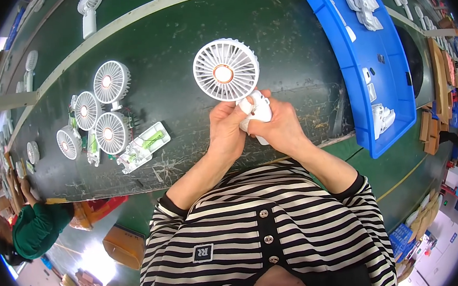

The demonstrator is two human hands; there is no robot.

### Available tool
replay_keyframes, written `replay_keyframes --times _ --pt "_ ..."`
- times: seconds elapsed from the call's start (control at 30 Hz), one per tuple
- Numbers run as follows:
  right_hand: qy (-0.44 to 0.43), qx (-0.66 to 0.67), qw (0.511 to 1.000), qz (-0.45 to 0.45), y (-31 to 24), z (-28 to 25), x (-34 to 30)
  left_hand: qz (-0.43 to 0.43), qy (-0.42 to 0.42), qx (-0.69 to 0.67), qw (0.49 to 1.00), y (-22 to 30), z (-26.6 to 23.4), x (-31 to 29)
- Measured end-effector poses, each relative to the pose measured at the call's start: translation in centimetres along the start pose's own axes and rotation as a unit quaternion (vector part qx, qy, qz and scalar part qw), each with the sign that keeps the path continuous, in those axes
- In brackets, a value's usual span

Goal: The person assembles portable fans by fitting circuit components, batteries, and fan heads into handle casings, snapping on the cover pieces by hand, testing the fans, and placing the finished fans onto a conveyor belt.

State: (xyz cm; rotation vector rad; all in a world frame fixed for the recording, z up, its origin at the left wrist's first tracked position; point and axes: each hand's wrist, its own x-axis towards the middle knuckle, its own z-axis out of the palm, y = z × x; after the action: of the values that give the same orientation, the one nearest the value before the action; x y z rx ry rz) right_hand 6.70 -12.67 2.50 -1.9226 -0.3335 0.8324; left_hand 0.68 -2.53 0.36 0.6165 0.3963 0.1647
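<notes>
Over the middle of the dark green workbench, a white handheld fan [226, 71] with an orange ring at its hub is held between my two hands. My left hand [227, 124] grips its neck and handle from the left, thumb pressed on the front. From the right, my right hand [280, 121] closes round the white handle [259, 107], its thumb across it. The fingers behind the handle are hidden. To the left lie several fan heads, among them one fan head [111, 132] beside an open handle shell [145, 147] with a green part inside.
A blue tray [363, 98] with white plastic shells [365, 10] stands at the right of the workbench [285, 34]. Another white fan [88, 13] lies beyond the pale rail at the back. At the far left, a person in a green top [38, 230] works at the bench.
</notes>
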Motion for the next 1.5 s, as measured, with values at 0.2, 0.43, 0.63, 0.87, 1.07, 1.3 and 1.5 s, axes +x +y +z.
replay_keyframes --times 0.2,0.43,0.63,0.87,1.07,1.3,1.5 --pt "-0.068 0.137 0.988 0.018 -0.2 -0.4 1.6 0.001 0.053 0.030 0.998 0.2 0.1 0.9" --pt "-0.087 0.158 0.983 0.019 -0.4 -0.9 1.7 -0.009 0.063 0.023 0.998 1.4 0.2 1.8" --pt "-0.115 0.218 0.968 0.040 0.3 -1.0 1.9 0.002 0.031 0.098 0.995 1.2 -0.3 1.5" --pt "-0.111 0.233 0.965 0.040 -0.2 -1.2 2.4 0.006 0.027 0.119 0.992 1.4 0.0 2.4" --pt "-0.128 0.237 0.963 -0.020 -2.5 -1.8 5.2 0.100 0.109 0.174 0.974 1.7 -1.6 3.5" --pt "0.233 -0.235 0.877 -0.349 -7.6 -1.3 19.2 0.285 0.058 0.505 0.813 -0.6 -3.1 3.1" --pt "0.356 -0.440 0.756 -0.331 -9.1 -2.3 31.3 0.346 0.030 0.515 0.784 0.2 -2.5 3.3"
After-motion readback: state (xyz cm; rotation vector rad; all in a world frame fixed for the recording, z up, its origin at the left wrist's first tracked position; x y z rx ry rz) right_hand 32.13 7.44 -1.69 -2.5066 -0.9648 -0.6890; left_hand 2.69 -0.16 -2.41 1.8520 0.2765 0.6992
